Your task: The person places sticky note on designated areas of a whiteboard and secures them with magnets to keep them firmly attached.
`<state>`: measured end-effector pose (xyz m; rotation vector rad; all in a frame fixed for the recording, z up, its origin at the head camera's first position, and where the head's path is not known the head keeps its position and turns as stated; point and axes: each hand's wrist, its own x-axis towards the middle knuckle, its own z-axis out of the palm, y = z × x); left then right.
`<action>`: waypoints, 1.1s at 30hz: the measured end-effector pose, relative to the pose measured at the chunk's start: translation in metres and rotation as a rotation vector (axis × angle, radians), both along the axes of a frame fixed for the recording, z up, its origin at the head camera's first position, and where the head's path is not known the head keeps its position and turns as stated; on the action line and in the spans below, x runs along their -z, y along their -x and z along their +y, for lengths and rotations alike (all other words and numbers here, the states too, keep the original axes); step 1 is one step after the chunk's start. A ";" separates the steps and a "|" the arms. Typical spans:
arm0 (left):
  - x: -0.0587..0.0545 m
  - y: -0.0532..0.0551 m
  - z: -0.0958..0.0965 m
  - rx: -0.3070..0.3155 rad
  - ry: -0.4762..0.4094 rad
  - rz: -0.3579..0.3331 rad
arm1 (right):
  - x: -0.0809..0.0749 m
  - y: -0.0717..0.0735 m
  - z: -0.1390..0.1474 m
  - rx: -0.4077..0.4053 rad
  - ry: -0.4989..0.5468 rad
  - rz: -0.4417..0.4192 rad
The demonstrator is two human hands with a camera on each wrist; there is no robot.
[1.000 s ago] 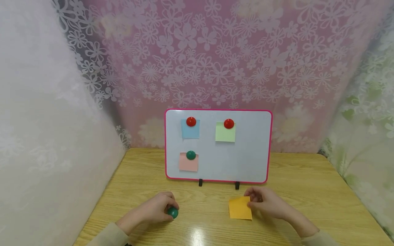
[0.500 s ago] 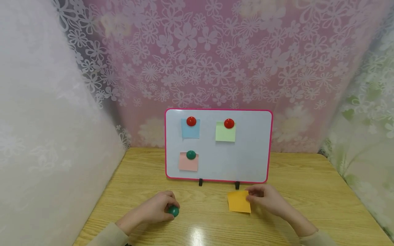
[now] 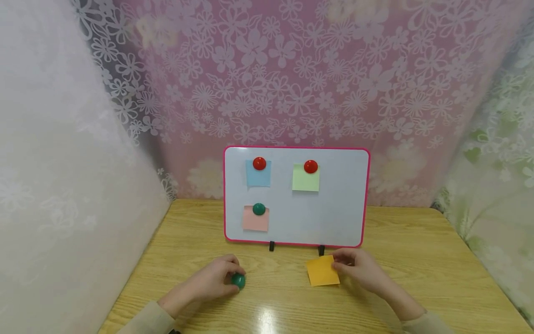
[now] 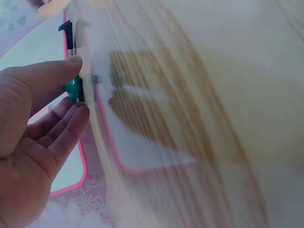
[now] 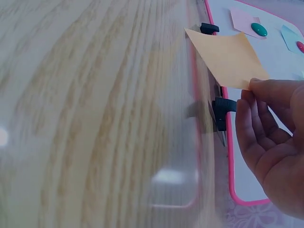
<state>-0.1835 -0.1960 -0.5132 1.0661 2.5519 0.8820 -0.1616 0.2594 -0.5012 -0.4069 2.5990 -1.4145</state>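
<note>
Low on the left of the head view, my left hand (image 3: 214,278) grips a round green magnet (image 3: 238,280) between thumb and fingers; the left wrist view shows the magnet (image 4: 72,88) between the fingertips. On the right, my right hand (image 3: 359,268) pinches an orange sticky note (image 3: 323,271) by its right edge, in front of the board's foot. That sticky note (image 5: 230,59) hangs off the thumb and fingers in the right wrist view. Behind both hands stands a whiteboard (image 3: 338,208) with a pink frame.
On the board, red magnets (image 3: 259,163) hold a blue note (image 3: 258,178) and a green note (image 3: 306,182). A green magnet (image 3: 259,209) holds a pink note (image 3: 255,222) lower left. Black feet (image 3: 321,250) prop the board on the wooden table (image 3: 200,232).
The right hand has raised the orange note and shifted it slightly left and toward the board. The left hand, with its green magnet, has moved slightly right and forward.
</note>
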 end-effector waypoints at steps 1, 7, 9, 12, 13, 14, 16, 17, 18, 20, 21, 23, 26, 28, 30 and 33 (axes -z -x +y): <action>0.000 0.000 0.000 0.002 -0.009 0.004 | 0.000 0.000 -0.001 0.006 0.002 -0.004; -0.003 0.001 0.001 0.010 -0.068 0.039 | -0.002 0.000 -0.005 0.040 0.048 -0.052; -0.003 0.001 0.002 0.005 -0.085 0.056 | -0.003 0.000 -0.007 0.047 0.067 -0.057; -0.003 0.000 0.005 -0.007 -0.109 0.080 | -0.003 0.000 -0.010 0.068 0.089 -0.057; -0.003 0.000 0.006 -0.011 -0.117 0.088 | -0.003 0.000 -0.011 0.079 0.097 -0.058; -0.003 0.000 0.008 -0.015 -0.124 0.095 | -0.003 0.001 -0.013 0.097 0.103 -0.062; -0.003 0.000 0.011 -0.021 -0.140 0.106 | -0.002 0.002 -0.015 0.134 0.119 -0.072; -0.004 0.000 0.013 -0.025 -0.149 0.111 | -0.002 0.002 -0.016 0.151 0.126 -0.078; -0.004 0.000 0.014 -0.031 -0.157 0.110 | -0.002 0.003 -0.017 0.168 0.127 -0.083; -0.005 -0.001 0.018 -0.039 -0.173 0.111 | -0.001 0.003 -0.018 0.183 0.124 -0.085; -0.006 -0.001 0.019 -0.044 -0.181 0.112 | -0.001 0.003 -0.019 0.188 0.124 -0.084; -0.007 -0.002 0.023 -0.058 -0.193 0.115 | -0.002 0.003 -0.020 0.195 0.115 -0.082; -0.007 -0.002 0.029 -0.082 -0.210 0.138 | -0.003 0.003 -0.022 0.206 0.112 -0.083; -0.006 -0.001 0.033 -0.103 -0.220 0.151 | -0.003 0.004 -0.023 0.217 0.118 -0.082; -0.005 0.000 0.038 -0.122 -0.229 0.161 | -0.003 0.006 -0.023 0.227 0.122 -0.075; -0.004 0.001 0.043 -0.136 -0.244 0.165 | -0.003 0.010 -0.025 0.242 0.128 -0.061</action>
